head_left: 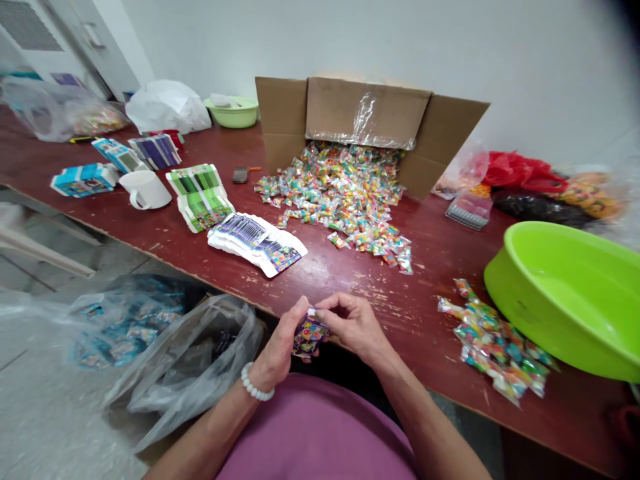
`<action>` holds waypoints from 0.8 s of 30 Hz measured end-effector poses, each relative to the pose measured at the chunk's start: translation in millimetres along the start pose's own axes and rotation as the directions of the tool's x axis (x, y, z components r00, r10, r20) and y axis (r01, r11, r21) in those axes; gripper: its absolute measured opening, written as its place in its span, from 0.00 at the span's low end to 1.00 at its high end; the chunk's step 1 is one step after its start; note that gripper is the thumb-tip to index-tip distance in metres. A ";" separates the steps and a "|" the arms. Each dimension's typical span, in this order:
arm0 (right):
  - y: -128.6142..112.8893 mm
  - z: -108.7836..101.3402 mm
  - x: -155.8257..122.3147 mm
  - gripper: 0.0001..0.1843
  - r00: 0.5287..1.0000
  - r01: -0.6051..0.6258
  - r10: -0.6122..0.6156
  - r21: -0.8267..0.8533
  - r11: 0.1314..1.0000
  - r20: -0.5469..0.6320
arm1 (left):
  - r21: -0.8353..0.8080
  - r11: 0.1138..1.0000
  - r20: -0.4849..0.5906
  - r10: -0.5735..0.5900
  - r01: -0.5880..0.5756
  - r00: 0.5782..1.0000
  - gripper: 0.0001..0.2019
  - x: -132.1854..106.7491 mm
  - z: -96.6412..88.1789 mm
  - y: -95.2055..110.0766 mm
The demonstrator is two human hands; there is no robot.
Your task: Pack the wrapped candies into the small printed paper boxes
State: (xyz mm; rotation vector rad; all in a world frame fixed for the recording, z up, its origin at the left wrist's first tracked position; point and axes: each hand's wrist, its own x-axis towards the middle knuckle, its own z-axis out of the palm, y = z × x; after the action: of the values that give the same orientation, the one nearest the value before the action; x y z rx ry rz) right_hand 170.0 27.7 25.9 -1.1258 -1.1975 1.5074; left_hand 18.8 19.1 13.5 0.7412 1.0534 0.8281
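My left hand (281, 347) and my right hand (353, 325) meet at the near edge of the red-brown table (350, 280). Both pinch a small purple printed packet (309, 336) between them, fingers closed on it. A white bead bracelet circles my left wrist. A stack of flat purple packets (256, 241) lies just beyond my hands. A small heap of colourful wrapped pieces (493, 343) lies to the right of my right hand.
A tipped cardboard box (370, 113) spills a big pile of colourful wrapped pieces (340, 193). A green basin (570, 300) sits at right. Green packets (200, 197), a white mug (145, 189) and blue packets lie at left. Clear plastic bags (190, 360) hang below the table.
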 end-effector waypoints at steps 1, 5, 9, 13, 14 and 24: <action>-0.8 0.7 0.6 0.15 1.000 -0.012 0.012 0.025 1.000 0.011 | -0.007 1.000 0.003 -0.010 0.010 1.000 0.30 0.1 0.0 0.0; -4.5 4.8 -2.5 0.15 0.999 -0.008 0.007 0.031 0.999 0.051 | -0.051 0.996 -0.005 -0.068 0.068 0.998 0.28 0.8 0.8 3.6; -2.5 8.1 -7.7 0.14 0.998 0.058 -0.057 -0.044 0.997 0.014 | -0.148 0.982 -0.021 -0.122 0.118 0.992 0.21 3.9 0.9 9.2; 8.3 12.0 -7.9 0.17 0.993 0.093 -0.096 -0.040 0.995 -0.074 | -0.181 0.976 -0.021 -0.124 0.118 0.992 0.18 7.2 -2.2 10.5; 10.7 13.0 -7.3 0.18 0.992 0.089 -0.090 -0.013 0.996 -0.085 | -0.191 0.974 -0.014 -0.128 0.123 0.992 0.18 7.6 -3.2 10.2; 14.1 11.5 -6.5 0.10 0.991 0.124 -0.123 0.035 0.992 -0.053 | -0.224 0.964 0.033 -0.136 0.140 0.990 0.17 7.0 -4.8 6.5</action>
State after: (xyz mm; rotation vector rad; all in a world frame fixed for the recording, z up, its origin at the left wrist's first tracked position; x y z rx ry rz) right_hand 158.8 17.2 14.3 -1.0398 -1.1772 1.3939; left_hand 14.6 28.9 14.3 0.4760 0.9652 0.8040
